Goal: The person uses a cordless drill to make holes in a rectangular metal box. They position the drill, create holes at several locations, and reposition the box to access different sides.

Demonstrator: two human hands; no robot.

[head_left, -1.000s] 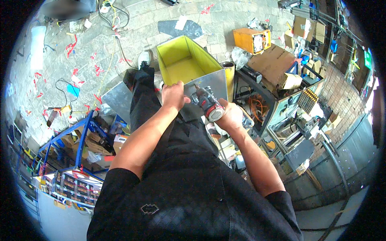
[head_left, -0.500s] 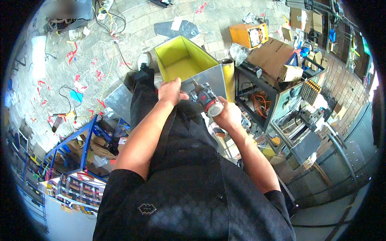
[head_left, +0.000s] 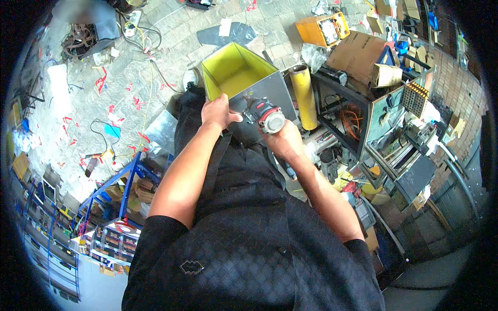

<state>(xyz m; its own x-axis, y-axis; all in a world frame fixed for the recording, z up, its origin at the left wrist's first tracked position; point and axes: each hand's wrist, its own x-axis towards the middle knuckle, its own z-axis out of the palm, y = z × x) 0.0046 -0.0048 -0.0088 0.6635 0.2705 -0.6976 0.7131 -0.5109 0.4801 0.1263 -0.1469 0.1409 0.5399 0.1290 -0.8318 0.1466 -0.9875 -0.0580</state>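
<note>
A box [head_left: 274, 92] with grey metal outer walls and a yellow inside stands at my feet, open at the top. My left hand [head_left: 218, 112] grips its near rim, with the fingers over the edge and the thumb lying along the outer face. In my right hand [head_left: 285, 140] is a red and grey cordless drill [head_left: 264, 115], its front end turned to the box's near outer wall. Whether the tip touches the metal cannot be made out. The drill's grip is mostly hidden by the hand.
To the right of the box stands a yellow tube [head_left: 303, 97], beside a dark metal frame [head_left: 342, 90] with a cardboard box [head_left: 357, 54] on it. An orange case [head_left: 316, 31] sits farther off. At left are a blue metal rack [head_left: 126, 181], cables [head_left: 150, 39] and red scraps [head_left: 101, 78] on the floor.
My right hand and the drill have moved a little up and left, with the drill's front closer to the box wall. My left hand keeps its grip on the rim. The view has shifted slightly.
</note>
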